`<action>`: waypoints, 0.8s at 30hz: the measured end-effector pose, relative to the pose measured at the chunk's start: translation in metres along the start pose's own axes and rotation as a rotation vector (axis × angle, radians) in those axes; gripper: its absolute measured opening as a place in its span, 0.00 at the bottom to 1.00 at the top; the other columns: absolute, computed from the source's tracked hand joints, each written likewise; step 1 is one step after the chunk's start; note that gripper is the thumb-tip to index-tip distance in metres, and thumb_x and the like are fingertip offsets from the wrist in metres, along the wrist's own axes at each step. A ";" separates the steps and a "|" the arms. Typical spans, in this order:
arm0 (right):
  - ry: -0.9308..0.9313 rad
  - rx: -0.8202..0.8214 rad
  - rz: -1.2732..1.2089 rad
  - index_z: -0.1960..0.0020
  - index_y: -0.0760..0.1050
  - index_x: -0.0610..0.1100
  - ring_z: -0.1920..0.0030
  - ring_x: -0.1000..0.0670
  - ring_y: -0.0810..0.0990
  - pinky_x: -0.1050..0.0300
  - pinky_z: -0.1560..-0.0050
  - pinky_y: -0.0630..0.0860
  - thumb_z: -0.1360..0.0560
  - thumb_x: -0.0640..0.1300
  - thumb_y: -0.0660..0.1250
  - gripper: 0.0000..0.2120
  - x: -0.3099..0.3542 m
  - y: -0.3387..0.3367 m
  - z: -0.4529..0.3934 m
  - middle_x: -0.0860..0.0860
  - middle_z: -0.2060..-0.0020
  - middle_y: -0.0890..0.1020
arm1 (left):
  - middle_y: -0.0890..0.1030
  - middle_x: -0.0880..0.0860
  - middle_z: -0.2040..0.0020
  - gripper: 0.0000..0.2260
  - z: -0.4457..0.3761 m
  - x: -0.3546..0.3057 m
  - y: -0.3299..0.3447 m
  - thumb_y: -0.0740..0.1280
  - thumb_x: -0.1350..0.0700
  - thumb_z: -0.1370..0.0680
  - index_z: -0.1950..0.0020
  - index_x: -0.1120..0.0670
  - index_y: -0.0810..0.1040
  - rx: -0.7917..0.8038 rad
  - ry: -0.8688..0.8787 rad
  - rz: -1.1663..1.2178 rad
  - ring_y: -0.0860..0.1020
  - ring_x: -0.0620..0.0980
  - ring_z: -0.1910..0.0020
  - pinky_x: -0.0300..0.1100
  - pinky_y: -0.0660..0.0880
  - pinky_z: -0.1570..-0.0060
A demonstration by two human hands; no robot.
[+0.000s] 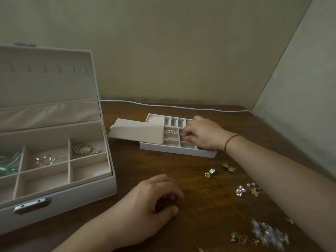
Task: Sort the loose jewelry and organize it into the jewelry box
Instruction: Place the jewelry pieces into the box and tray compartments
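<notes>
My right hand (203, 134) pinches a thin gold earring (181, 136) over a middle cell of the pale, felt-lined tray (174, 151), whose long axis runs left-right just right of the jewelry box (76, 200). My left hand (151, 199) rests loosely curled, holding nothing, nearer me. Loose gold studs (211, 173) lie on the wood in front of the tray.

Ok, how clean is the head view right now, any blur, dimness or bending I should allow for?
Head view: dim, warm light overall; the white flower pieces at lower right are smeared; wide-angle bending curves the jewelry box edges; the removable tray and right hand read sharp enough, though the small piece it pinches is too tiny to identify.
</notes>
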State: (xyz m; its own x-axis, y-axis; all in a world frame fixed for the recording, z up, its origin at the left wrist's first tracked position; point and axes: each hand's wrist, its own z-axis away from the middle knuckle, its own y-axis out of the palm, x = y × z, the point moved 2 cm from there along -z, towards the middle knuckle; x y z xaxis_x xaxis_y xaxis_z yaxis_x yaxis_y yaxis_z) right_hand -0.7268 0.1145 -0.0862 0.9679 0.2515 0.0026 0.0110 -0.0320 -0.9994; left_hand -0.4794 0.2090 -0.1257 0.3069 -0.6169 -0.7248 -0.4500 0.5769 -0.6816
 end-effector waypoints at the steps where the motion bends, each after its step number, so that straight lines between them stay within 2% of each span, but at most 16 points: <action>1: -0.013 0.019 0.043 0.46 0.79 0.54 0.49 0.54 0.68 0.55 0.51 0.69 0.20 0.52 0.62 0.08 0.000 -0.001 -0.001 0.61 0.56 0.73 | 0.72 0.33 0.41 0.11 0.000 0.000 0.000 0.69 0.50 0.22 0.40 0.38 0.78 -0.005 0.003 0.001 0.74 0.36 0.41 0.36 0.76 0.43; 4: -0.040 0.074 0.129 0.44 0.77 0.55 0.48 0.54 0.67 0.57 0.52 0.65 0.19 0.51 0.60 0.09 -0.004 -0.002 -0.001 0.59 0.52 0.73 | 0.72 0.33 0.41 0.11 0.000 0.001 0.001 0.69 0.50 0.22 0.40 0.39 0.78 -0.010 0.011 0.005 0.74 0.37 0.41 0.36 0.76 0.43; 7: -0.041 0.099 0.128 0.43 0.78 0.55 0.48 0.55 0.69 0.57 0.53 0.66 0.20 0.52 0.60 0.09 -0.005 -0.004 0.002 0.60 0.52 0.74 | 0.73 0.33 0.41 0.11 0.000 0.002 0.002 0.69 0.50 0.22 0.40 0.38 0.78 -0.007 0.010 0.000 0.74 0.37 0.40 0.35 0.76 0.43; 12: 0.087 -0.070 -0.154 0.42 0.79 0.54 0.46 0.56 0.75 0.55 0.46 0.75 0.20 0.47 0.63 0.09 -0.011 -0.035 0.019 0.58 0.46 0.79 | 0.72 0.32 0.41 0.12 0.000 0.004 0.002 0.69 0.50 0.22 0.41 0.36 0.77 0.001 -0.007 -0.007 0.74 0.35 0.40 0.33 0.75 0.42; 15: 0.132 -0.103 -0.228 0.44 0.79 0.55 0.50 0.60 0.75 0.58 0.48 0.74 0.21 0.46 0.66 0.09 -0.022 -0.049 0.053 0.60 0.50 0.79 | 0.72 0.32 0.40 0.12 -0.001 0.006 0.002 0.69 0.49 0.22 0.41 0.35 0.76 0.005 -0.006 -0.020 0.74 0.35 0.40 0.33 0.75 0.42; 19: 0.188 0.070 -0.137 0.45 0.77 0.60 0.53 0.62 0.76 0.61 0.52 0.77 0.23 0.52 0.67 0.07 -0.023 -0.044 0.107 0.63 0.53 0.78 | 0.73 0.33 0.40 0.12 -0.001 0.007 0.003 0.69 0.49 0.22 0.41 0.35 0.77 0.002 -0.006 -0.024 0.75 0.36 0.39 0.35 0.76 0.42; 22: 0.217 0.168 0.064 0.41 0.73 0.61 0.58 0.61 0.76 0.63 0.59 0.77 0.24 0.60 0.65 0.13 -0.020 -0.030 0.132 0.61 0.58 0.78 | 0.74 0.33 0.41 0.12 0.000 0.008 0.002 0.70 0.49 0.23 0.41 0.35 0.77 -0.008 -0.009 -0.024 0.75 0.37 0.39 0.37 0.78 0.45; 24: 0.234 0.190 0.094 0.39 0.72 0.60 0.60 0.60 0.76 0.64 0.63 0.74 0.24 0.62 0.64 0.15 -0.020 -0.021 0.140 0.59 0.61 0.78 | 0.74 0.33 0.41 0.12 0.000 0.008 0.002 0.70 0.49 0.23 0.42 0.35 0.78 -0.014 -0.006 -0.030 0.75 0.38 0.40 0.37 0.77 0.44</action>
State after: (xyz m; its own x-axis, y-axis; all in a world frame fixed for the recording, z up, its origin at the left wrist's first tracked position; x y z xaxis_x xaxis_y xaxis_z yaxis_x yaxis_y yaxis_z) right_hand -0.7818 0.2450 -0.0703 0.9942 0.0259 -0.1044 -0.1071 0.1422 -0.9840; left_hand -0.4782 0.2053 -0.1325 0.3257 -0.6302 -0.7048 -0.4524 0.5507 -0.7015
